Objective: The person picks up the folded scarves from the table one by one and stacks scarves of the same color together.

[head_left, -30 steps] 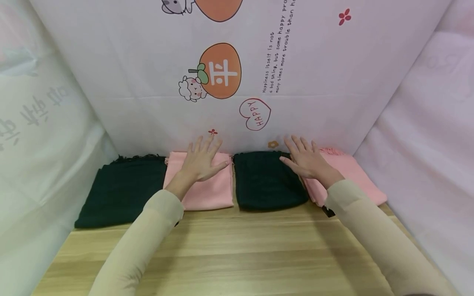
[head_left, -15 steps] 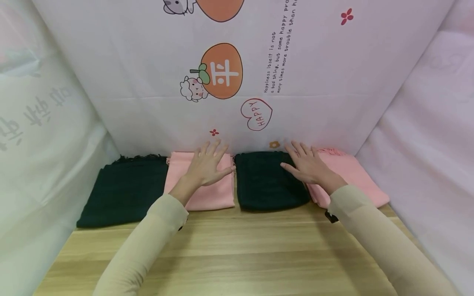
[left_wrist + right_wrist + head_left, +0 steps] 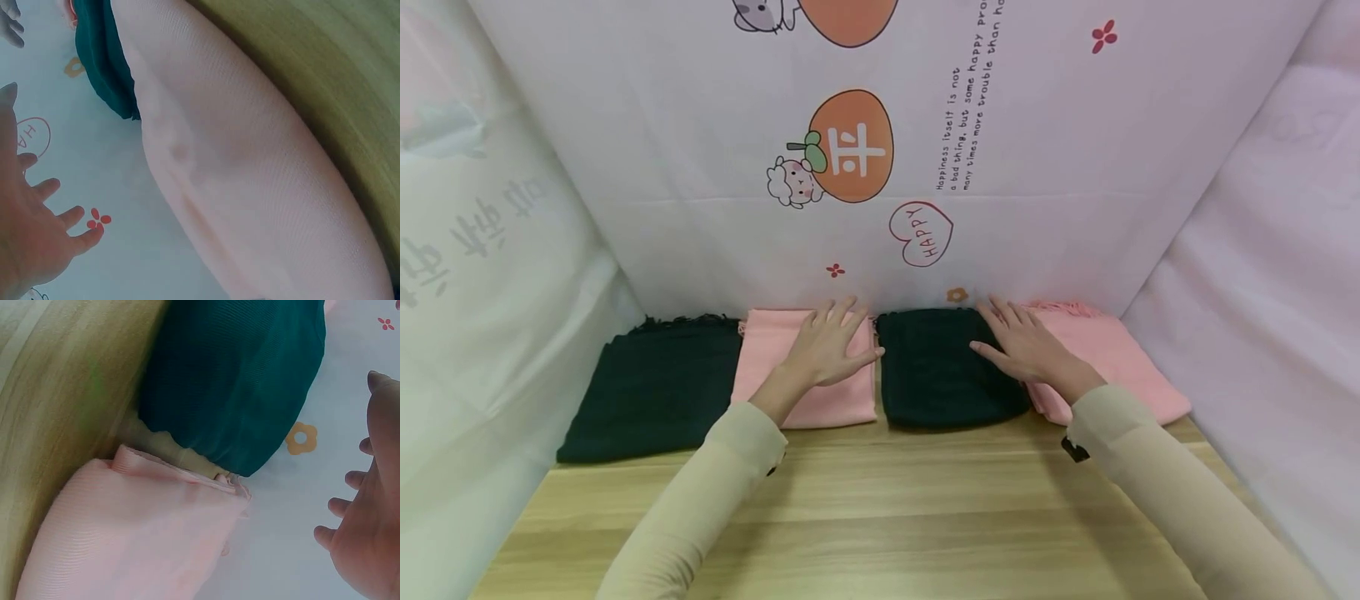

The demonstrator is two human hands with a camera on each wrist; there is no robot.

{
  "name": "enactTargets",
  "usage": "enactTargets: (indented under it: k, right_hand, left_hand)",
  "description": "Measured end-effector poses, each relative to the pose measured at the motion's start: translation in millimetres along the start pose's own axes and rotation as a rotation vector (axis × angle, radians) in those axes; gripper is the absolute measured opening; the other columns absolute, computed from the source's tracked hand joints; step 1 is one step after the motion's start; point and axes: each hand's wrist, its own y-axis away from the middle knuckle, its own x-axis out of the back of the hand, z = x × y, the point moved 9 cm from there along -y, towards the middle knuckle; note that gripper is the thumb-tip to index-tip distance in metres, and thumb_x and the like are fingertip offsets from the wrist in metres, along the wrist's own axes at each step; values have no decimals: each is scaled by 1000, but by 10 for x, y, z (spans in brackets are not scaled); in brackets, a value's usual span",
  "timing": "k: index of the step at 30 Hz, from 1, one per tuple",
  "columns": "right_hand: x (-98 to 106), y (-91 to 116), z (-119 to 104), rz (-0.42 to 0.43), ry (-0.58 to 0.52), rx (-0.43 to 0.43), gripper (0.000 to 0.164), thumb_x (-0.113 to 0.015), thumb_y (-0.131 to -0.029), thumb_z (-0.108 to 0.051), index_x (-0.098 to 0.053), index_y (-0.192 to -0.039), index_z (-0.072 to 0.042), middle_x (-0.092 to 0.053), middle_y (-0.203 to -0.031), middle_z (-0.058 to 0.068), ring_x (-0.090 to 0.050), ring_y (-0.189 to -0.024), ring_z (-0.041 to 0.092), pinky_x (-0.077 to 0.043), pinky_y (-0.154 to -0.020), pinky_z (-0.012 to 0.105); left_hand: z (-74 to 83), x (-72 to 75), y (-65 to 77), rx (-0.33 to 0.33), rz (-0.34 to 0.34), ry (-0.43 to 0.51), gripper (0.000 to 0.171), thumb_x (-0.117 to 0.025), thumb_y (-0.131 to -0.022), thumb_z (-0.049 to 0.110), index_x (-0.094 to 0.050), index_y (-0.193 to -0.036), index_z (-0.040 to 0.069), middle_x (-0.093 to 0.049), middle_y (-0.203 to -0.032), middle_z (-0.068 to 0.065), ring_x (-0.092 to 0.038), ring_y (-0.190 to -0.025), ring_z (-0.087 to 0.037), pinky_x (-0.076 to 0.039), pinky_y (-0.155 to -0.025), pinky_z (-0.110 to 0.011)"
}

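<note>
Folded fringed scarves lie in a row along the back of the table: dark green (image 3: 655, 387), pink (image 3: 838, 404), dark green (image 3: 936, 375) and pink (image 3: 1116, 358). My left hand (image 3: 823, 346), fingers spread, is held over the inner pink scarf, thumb toward the middle green one. Over the gap between that green scarf and the right pink one is my right hand (image 3: 1030, 346), also spread. Neither hand grips anything. Both wrist views show the left hand (image 3: 31, 234) and right hand (image 3: 375, 506) apart from the scarves in those views.
A white printed cloth (image 3: 1037, 167) hangs behind the scarves, with white cloth sides at left (image 3: 497, 333) and right (image 3: 1262, 333). The wooden table (image 3: 887, 517) extends in front of the row. A dark wrist strap (image 3: 1075, 450) shows under the right sleeve.
My left hand has drifted right and a little toward me. The right hand has come slightly nearer too. The scarves lie as before.
</note>
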Motion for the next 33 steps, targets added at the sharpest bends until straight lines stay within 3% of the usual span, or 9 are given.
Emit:
enactTargets:
  k: [11, 26, 33]
  right_hand:
    - [-138, 20, 70, 8, -22, 6, 86, -40, -105, -62, -18, -163, -2, -14, -166, 27, -16, -151, 50, -17, -120, 66]
    - [-218, 53, 65, -54, -59, -40, 81, -47, -106, -52, -18, -162, -1, -8, -168, 26, -15, -152, 48, -18, -120, 64]
    - [-276, 42, 105, -67, -95, -45, 80, -49, -107, -47, -16, -163, 0, -4, -169, 26, -15, -151, 50, -21, -119, 65]
  left_hand:
    - [84, -100, 6, -6, -13, 36, 83, -45, -98, 71, -29, -163, 22, -24, -168, -8, -30, -148, -38, -29, -118, -58]
    - [106, -229, 22, 19, -52, 113, 86, -47, -99, 67, -21, -165, 19, -20, -170, -8, -31, -147, -39, -28, -118, -62]
    - [106, -292, -3, 19, -55, 158, 84, -50, -99, 64, -23, -164, 18, -24, -168, -9, -33, -146, -39, -32, -116, -61]
